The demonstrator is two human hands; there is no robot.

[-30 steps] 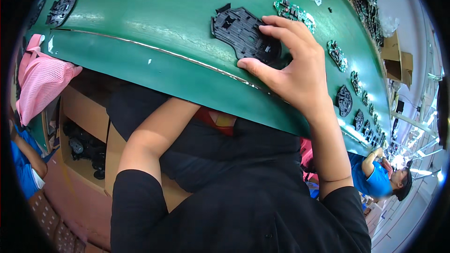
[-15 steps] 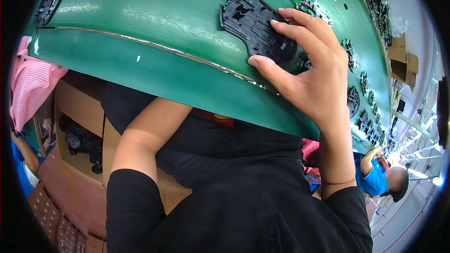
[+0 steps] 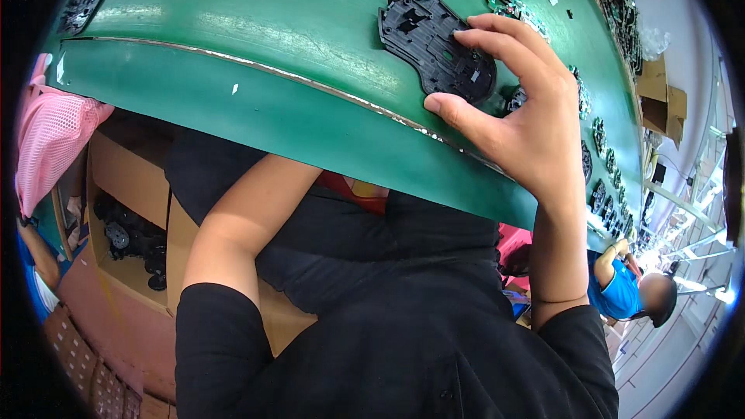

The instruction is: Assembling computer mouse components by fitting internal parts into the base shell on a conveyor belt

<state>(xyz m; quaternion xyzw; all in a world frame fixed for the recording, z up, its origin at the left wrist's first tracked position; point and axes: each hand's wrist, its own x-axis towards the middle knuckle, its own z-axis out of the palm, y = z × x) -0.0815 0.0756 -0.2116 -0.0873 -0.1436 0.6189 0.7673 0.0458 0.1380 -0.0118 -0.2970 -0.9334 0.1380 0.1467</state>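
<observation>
A black plastic shell [image 3: 434, 46] with ribs, slots and a raised tab at its far left corner lies on the green work surface [image 3: 256, 0], inner side up. My right hand [image 3: 528, 93] spans its right part: the thumb is at the near edge, the index and middle fingertips at the far edge. Whether the shell is raised a little off the surface, I cannot tell. My left forearm [image 3: 256, 209] reaches under the table edge, and that hand is hidden. Behind my right fingers sits a green circuit board [image 3: 516, 6] with parts on it.
Another black shell [image 3: 85, 1] lies far left. Several boards and shells run down the right side, beside cardboard boxes [image 3: 660, 101]. A carton of black parts [image 3: 128, 237] stands below left, near pink mesh cloth [image 3: 58, 136]. A person in blue [image 3: 621, 287] is at right.
My right hand and the black shell have shifted slightly to the right together. The whole view has also moved a little. My left hand stays hidden under the table.
</observation>
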